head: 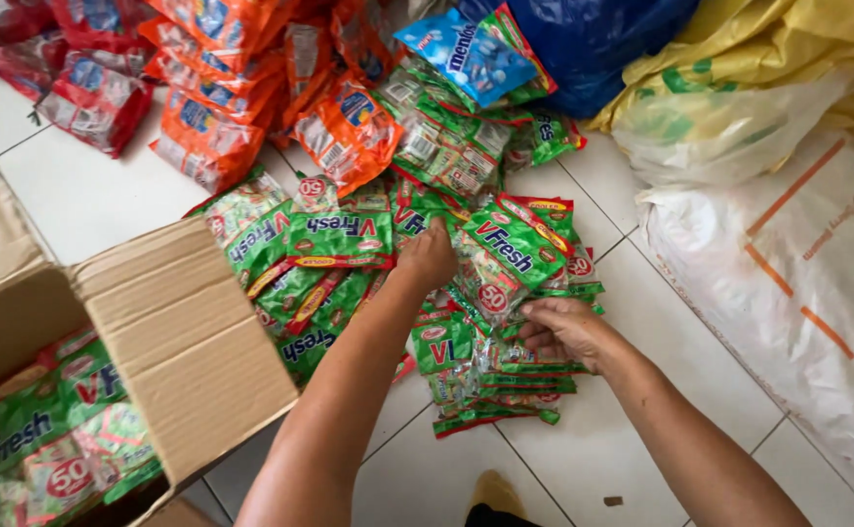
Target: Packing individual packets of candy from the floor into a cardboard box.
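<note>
A heap of green candy packets (339,239) lies on the white tiled floor. My left hand (429,256) reaches into the heap and closes on the edge of a green packet (510,249) in the middle. My right hand (565,330) rests on a neat stack of green packets (490,376) lower down, its fingers gripping the top ones. An open cardboard box (188,342) at the lower left holds more green packets (41,439).
Orange packets (241,88) and red packets (95,93) are piled at the top left. A blue packet (466,54) lies at the top centre. A blue bag (602,39), a yellow bag (778,49) and a white woven sack (807,273) crowd the right side.
</note>
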